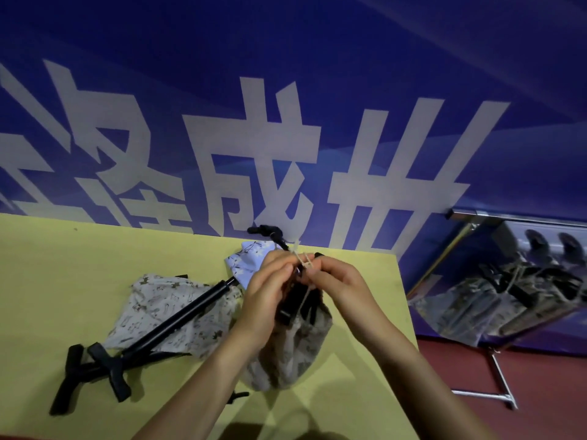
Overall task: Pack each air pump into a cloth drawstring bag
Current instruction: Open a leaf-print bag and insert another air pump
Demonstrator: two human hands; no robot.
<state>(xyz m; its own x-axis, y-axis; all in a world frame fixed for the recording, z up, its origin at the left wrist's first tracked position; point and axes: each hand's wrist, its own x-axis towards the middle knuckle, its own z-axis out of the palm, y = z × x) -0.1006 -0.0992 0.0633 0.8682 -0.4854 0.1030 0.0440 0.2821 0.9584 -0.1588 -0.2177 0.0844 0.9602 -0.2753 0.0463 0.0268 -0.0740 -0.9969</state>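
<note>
Two Hands at the Drawstring of a Filled Bag

Two hands were seen raised over the yellow table [63,281], working the string [303,265] at the mouth of a patterned cloth bag [286,354]. The left hand [270,300] was curled, its fingertips pinching the string; the right hand [336,284] was likewise curled and pinched the same string just beside it. The step in hand was judged to be the closing or tying of the bag, since a black pump [295,300] was already lodged in it, its upper part still showing above the gathered mouth. The next move was judged to call for a firm pull on both string ends, the cloth being kept bunched round the pump so that it would not slip down.

The bag was seen to be beige with small dark prints, soft and sagging at its rounded bottom, near the table's right edge. To its left, a second pump [165,322] lay unpacked across a flat bag [152,300] of similar cloth, and a pale bluish bag [246,265] lay behind the hands.
</note>
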